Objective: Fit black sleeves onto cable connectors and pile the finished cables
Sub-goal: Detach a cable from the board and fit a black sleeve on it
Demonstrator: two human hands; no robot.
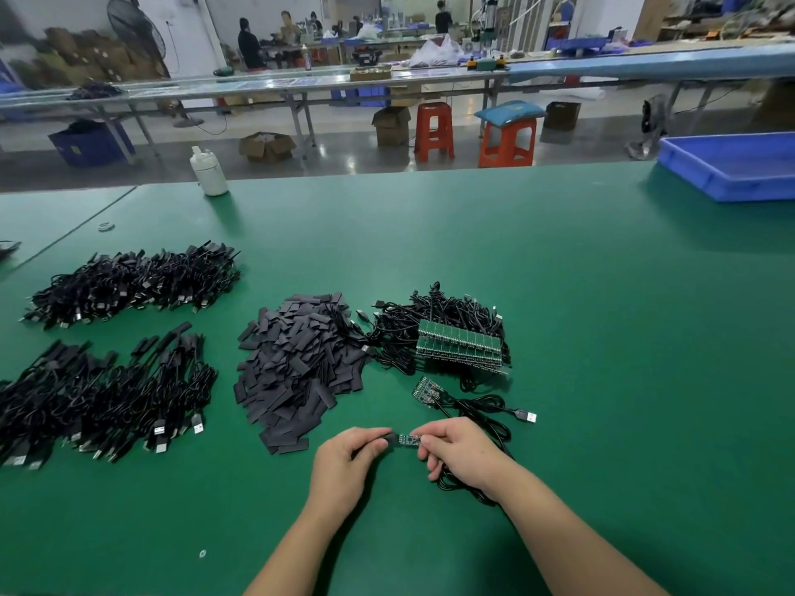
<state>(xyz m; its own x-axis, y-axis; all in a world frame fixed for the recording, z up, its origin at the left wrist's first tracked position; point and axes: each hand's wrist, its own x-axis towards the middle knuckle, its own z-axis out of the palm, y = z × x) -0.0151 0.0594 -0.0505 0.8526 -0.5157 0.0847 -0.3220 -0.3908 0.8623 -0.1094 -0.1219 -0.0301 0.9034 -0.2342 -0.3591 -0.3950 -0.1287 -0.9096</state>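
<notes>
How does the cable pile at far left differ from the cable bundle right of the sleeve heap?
The left pile shows black sleeves on its cable ends; the right bundle shows bare green boards. The left pile lies spread out and loose; the right bundle is compact, its boards lined up in a stack. Both are black cables with plugs.

The table [559,294] is covered with a green mat of matt, finely textured finish. The sleeves [297,363] are seen as flat pieces of matt black plastic or rubber. The cables [129,281] are jacketed in black plastic with a slight sheen, and their plugs are tipped with bright metal. The boards [458,344] are finished in glossy green, with small metallic contacts. The tray [727,165] is made of smooth blue plastic, the bottle [209,172] of white plastic, and the stools [433,129] of glossy orange plastic.
</notes>
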